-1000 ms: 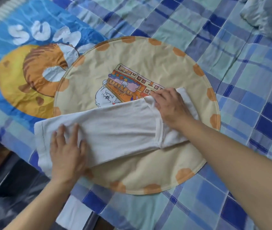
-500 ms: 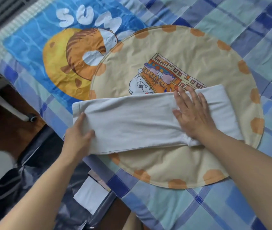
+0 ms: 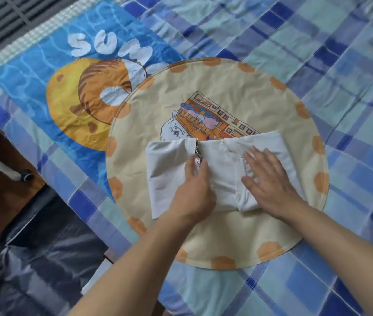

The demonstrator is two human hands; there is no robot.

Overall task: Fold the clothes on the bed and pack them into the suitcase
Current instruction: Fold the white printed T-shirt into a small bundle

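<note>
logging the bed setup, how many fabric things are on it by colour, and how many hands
white: 1, the folded garment
beige: 1, the round mat
blue printed: 1, the towel
blue plaid: 1, the sheet
hands: 2, left hand and right hand, both on the garment
total: 6

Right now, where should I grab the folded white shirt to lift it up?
Probably grab the folded white shirt by its two short ends, one hand from each side. It lies flat and long across the round mat, so holding both ends should keep the folds together.
</note>
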